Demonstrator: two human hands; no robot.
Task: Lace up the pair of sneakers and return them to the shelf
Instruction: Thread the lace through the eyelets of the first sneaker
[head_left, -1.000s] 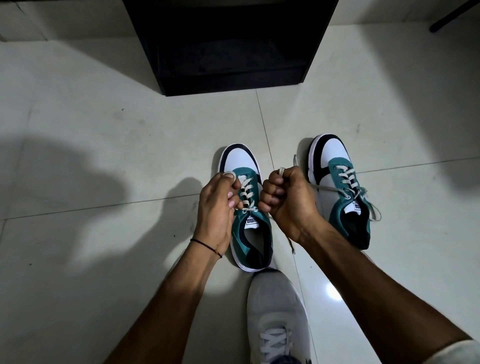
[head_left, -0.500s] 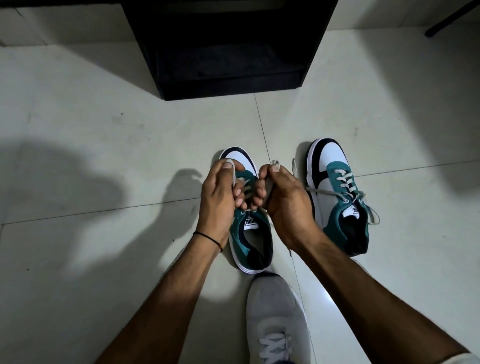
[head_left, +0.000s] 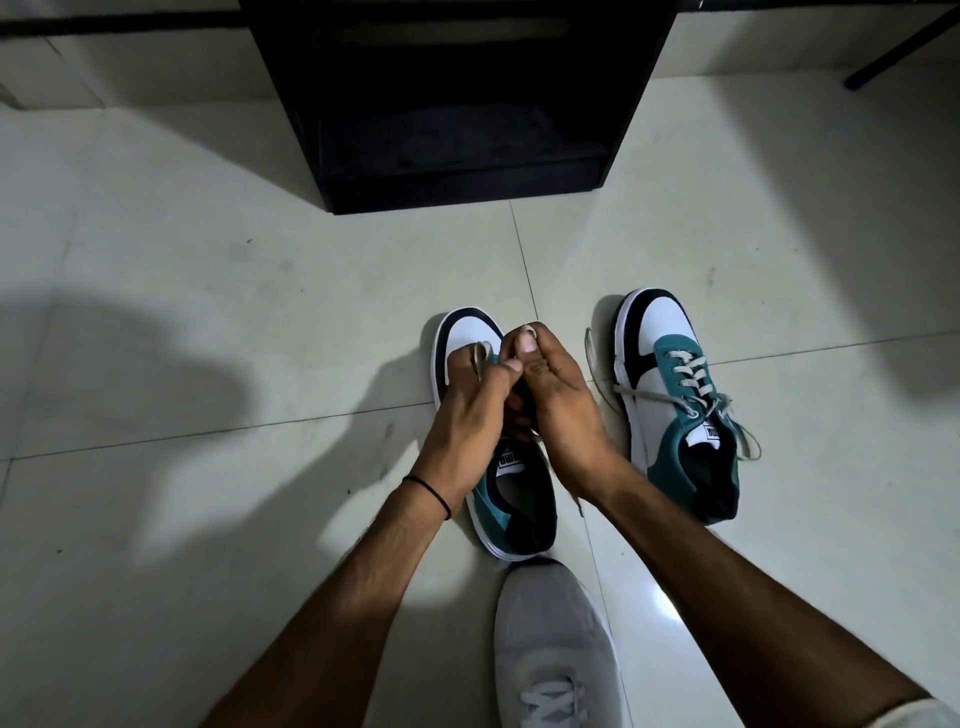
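Item 1: white, teal and black low-top sneaker (head_left: 511, 499), nearer of the pair, on the floor just ahead of you, toe pointing away. Your hands cover its lace area; toe cap and heel opening remain visible.

Item 2: grey-white flat lace (head_left: 482, 356) of that sneaker, a loop showing above your left hand (head_left: 470, 410). That grip is closed on the lace between thumb and fingers. A thin black band circles the left wrist.

Item 3: your right hand (head_left: 558, 400), pressed against the left, fingers curled tight with the thumb on top. A sliver of lace shows at the fingertips; its grip is closed on the lace.

Item 4: matching second sneaker (head_left: 675, 405), to the right, apart from the first, laces threaded, loose ends trailing to both sides.

Item 5: pale glossy tiled floor (head_left: 208, 312), bearing both sneakers.

Item 6: black open shelf unit (head_left: 457, 104), beyond the sneakers, standing on the floor.

Item 7: grey worn shoe (head_left: 550, 634) with white laces, at the bottom edge, just behind the first sneaker.
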